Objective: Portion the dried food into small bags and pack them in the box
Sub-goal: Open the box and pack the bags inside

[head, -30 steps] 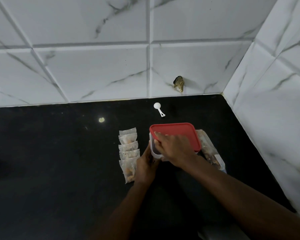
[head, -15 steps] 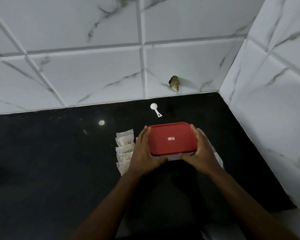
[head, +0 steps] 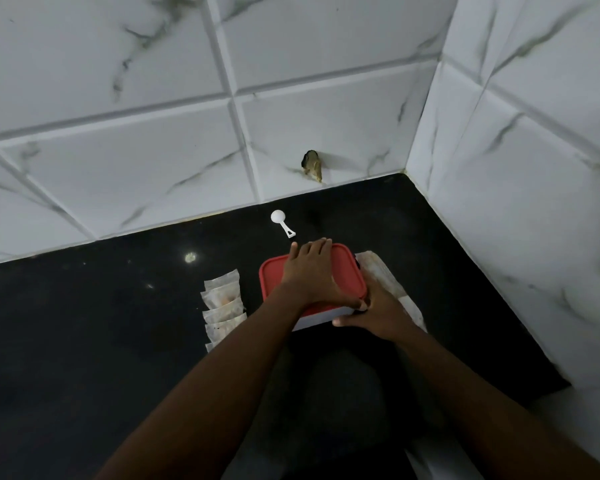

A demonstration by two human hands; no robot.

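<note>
Left hand (head: 309, 275) presses flat, fingers straight, on the red lid (head: 270, 279); right hand (head: 381, 313) grips the box (head: 321, 318) at its near-right corner. Uneven pressure could leave a lid corner unsealed.

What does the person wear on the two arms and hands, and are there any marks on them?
Nothing worn shows. The left hand and the right hand are bare: no gloves, no rings visible. The left forearm and the right forearm are bare to the picture's edge: no sleeve, watch or bracelet. Dim light could hide small marks.
</note>
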